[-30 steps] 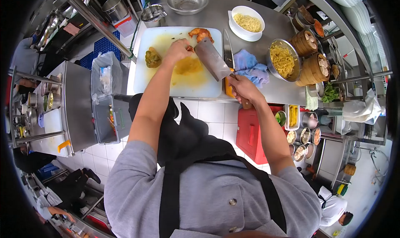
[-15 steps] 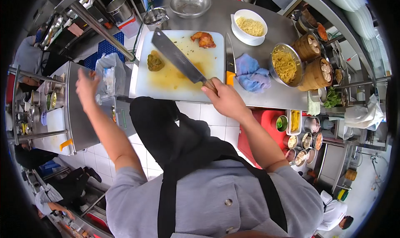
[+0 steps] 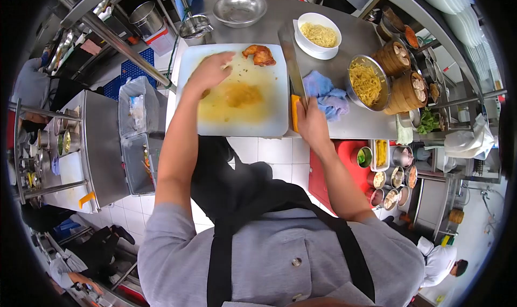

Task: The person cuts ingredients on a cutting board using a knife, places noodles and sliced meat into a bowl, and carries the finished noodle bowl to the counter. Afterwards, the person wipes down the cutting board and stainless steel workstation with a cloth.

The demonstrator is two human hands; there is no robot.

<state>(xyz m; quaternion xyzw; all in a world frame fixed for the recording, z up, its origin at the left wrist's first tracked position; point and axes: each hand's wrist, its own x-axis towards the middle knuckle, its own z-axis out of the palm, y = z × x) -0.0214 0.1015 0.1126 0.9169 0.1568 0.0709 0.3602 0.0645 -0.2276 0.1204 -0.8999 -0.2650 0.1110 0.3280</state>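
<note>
My left hand (image 3: 212, 70) is over the left part of the white cutting board (image 3: 274, 118), its fingers stretched out and no object visible in them. A brownish-green piece of food (image 3: 205, 94) is mostly hidden behind that wrist. Browned roast meat, probably a chicken piece (image 3: 259, 54), lies at the board's far right corner. My right hand (image 3: 314, 125) is closed round the handle of a cleaver (image 3: 291, 59), whose blade is seen nearly edge-on along the board's right side. Beside that hand is the yellow handle of a knife (image 3: 295, 113); the cleaver hides much of its blade.
A blue-purple cloth (image 3: 327, 94) lies right of the cleaver. Beyond are a metal bowl of noodles (image 3: 368, 81), a white bowl of noodles (image 3: 320, 33) and bamboo steamers (image 3: 407, 93). An empty metal bowl (image 3: 239, 8) stands behind the board. A grey bin (image 3: 140, 105) is at left.
My left hand has moved from beside the bin to over the board. My right hand has carried the cleaver from over the board to its right side, beside the yellow-handled knife.
</note>
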